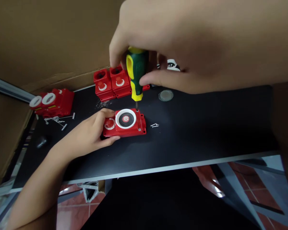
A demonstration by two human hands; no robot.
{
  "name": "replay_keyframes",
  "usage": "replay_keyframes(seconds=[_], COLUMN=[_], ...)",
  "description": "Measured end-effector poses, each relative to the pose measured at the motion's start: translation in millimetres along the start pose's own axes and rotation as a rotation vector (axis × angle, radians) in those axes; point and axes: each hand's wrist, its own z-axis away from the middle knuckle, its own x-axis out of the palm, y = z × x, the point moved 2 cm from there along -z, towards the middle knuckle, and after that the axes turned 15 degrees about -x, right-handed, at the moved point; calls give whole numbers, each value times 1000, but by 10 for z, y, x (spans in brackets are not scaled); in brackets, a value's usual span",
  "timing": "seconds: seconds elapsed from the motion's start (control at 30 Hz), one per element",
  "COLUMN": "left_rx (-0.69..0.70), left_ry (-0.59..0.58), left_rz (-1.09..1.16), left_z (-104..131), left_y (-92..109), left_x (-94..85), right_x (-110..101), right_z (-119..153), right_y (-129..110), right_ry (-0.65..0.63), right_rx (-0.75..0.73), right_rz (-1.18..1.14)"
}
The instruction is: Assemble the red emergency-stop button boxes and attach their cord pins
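Observation:
A red housing (132,131) with a white ring around a black round part lies on the black table. My left hand (93,129) grips its left end, thumb along the near side and fingers at the far side. A green and yellow screwdriver (137,72) stands upright over the housing, its tip at a screw in the far right corner beside the ring. Closed around its handle from above is my right hand (158,48). A few small screws (155,125) lie just right of the housing.
Several red housings (104,91) stand at the back by a cardboard wall (50,41). More red units with white rings (62,103) are at the left, near white ties (55,119) and a black object (41,141). A clear round disc (166,95) lies behind the screws.

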Motion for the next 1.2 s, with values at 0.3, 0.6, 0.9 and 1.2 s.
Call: replay_keyframes(seconds=[0.3,0.6,0.9,1.2], left_rx=[0,-7,-10,36], left_ry=[1,-6,-17,5], left_rz=[28,39,99,50], left_z=[8,-14,-8,21], left_y=[-5,-5,56,106], left_x=[5,29,2,-13], right_x=[52,119,197,143], right_z=[-179,-307,-461,-175], right_y=[-162,-234,-234,-252], right_ry=[-90,-161,-225,-125], right_rx=[-88,44,331,172], right_rz=[295,553,741,593])
